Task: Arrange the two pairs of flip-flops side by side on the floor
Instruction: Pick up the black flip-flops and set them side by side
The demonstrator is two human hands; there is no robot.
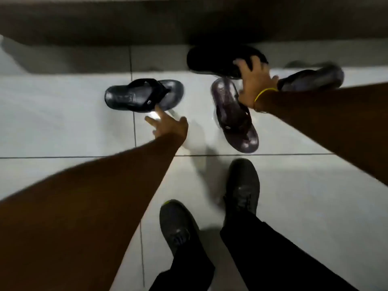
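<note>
Several dark flip-flops lie scattered on a white tiled floor. One glossy flip-flop [144, 95] lies sideways at centre left. My left hand [168, 124] reaches toward it, fingers apart, a fingertip near its edge. A purple-tinted flip-flop [233, 116] points toward me at centre. A matte black flip-flop [212, 58] lies at the back by the wall. My right hand [255, 80] is spread over its near end, fingers on it, grip unclear. A fourth flip-flop [312, 79] lies at the right, partly hidden by my right forearm.
A dark wall base [147, 22] runs along the back. My own two black shoes [241, 185] stand on the tiles in front of the flip-flops. A yellow band [263, 93] circles my right wrist.
</note>
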